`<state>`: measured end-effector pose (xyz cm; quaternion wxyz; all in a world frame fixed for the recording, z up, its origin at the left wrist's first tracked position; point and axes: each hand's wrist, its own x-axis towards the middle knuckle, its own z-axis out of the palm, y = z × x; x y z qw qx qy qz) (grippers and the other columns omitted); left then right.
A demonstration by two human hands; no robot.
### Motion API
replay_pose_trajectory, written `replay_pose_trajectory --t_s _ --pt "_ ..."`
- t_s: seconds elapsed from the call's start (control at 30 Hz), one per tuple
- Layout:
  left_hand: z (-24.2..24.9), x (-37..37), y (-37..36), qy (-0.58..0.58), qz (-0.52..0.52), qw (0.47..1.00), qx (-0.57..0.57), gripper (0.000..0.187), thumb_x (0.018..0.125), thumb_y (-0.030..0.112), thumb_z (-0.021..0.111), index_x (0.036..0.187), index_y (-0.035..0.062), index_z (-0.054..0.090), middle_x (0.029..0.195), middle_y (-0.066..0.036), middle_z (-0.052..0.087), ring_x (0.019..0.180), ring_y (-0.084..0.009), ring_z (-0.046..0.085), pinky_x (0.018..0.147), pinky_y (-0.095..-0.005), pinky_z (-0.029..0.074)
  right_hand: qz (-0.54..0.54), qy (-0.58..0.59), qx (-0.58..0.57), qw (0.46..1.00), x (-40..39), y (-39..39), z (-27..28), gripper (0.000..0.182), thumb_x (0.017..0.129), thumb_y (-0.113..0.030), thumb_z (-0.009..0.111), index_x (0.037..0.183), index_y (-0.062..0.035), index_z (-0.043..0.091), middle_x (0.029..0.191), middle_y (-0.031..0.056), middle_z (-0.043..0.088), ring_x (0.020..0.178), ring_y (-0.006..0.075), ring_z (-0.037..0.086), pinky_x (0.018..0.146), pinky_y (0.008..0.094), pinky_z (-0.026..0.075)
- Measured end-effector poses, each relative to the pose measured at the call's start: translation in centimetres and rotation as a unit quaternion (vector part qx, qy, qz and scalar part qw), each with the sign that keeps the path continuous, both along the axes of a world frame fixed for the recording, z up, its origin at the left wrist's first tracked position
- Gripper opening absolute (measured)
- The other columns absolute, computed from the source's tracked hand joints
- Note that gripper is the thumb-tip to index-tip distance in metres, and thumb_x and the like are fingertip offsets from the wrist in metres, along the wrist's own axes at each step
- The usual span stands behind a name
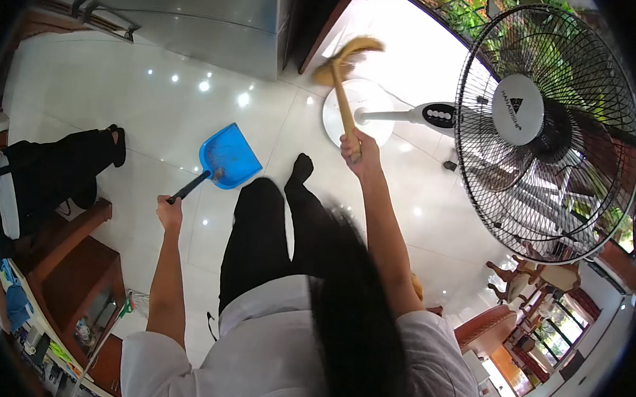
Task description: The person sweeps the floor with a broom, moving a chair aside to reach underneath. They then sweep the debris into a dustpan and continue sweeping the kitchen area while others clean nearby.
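Note:
My left hand (170, 211) is closed round the black handle of a blue dustpan (235, 152). Some dirt or debris shows inside the pan near its handle, too small to name. My right hand (361, 154) grips the wooden-looking stick of a short broom (344, 102). Its yellowish-brown head, blurred by motion, points away from me beside the fan's round white base (337, 123). The broom and the dustpan are well apart, with tiled floor between them.
A large stand fan (520, 109) rises at the right. Ahead are a grey metallic appliance (198, 9) and a bright doorway. Another person in black trousers (51, 164) stands at the left near a brown wooden cabinet (84, 279). Wooden furniture is at lower right.

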<state>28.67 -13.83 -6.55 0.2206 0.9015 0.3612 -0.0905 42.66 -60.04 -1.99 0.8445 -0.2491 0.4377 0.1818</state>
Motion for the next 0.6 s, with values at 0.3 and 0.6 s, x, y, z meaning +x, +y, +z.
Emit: replay_pose_trajectory --t_s 0.3,0.6 --pt "-2.0 0.7 -1.0 0.020 0.063 0.997 0.046 0.030 0.064 0.013 0.063 0.087 0.0004 0.049 0.077 -0.020 0.058 0.074 -0.0359 0.057 0.068 -0.0404 0.046 0.182 -0.032 -0.233 0.955 -6.8 -4.4 10.3 0.041 0.079 -0.012 0.050 0.115 0.0032 0.041 0.064 0.0078 0.051 0.044 0.0098 0.044 0.036 0.0205 0.034" --pt "-3.0 2.5 -1.6 0.044 0.099 0.992 0.063 0.027 0.064 0.007 0.057 0.088 0.0013 0.045 0.078 -0.022 0.058 0.075 -0.0368 0.057 0.069 -0.0413 0.046 0.324 0.030 -0.352 0.878 -7.8 -7.8 19.2 0.046 0.080 -0.014 0.051 0.120 0.0025 0.037 0.061 0.0067 0.051 0.039 0.0083 0.042 0.031 0.0202 0.030"
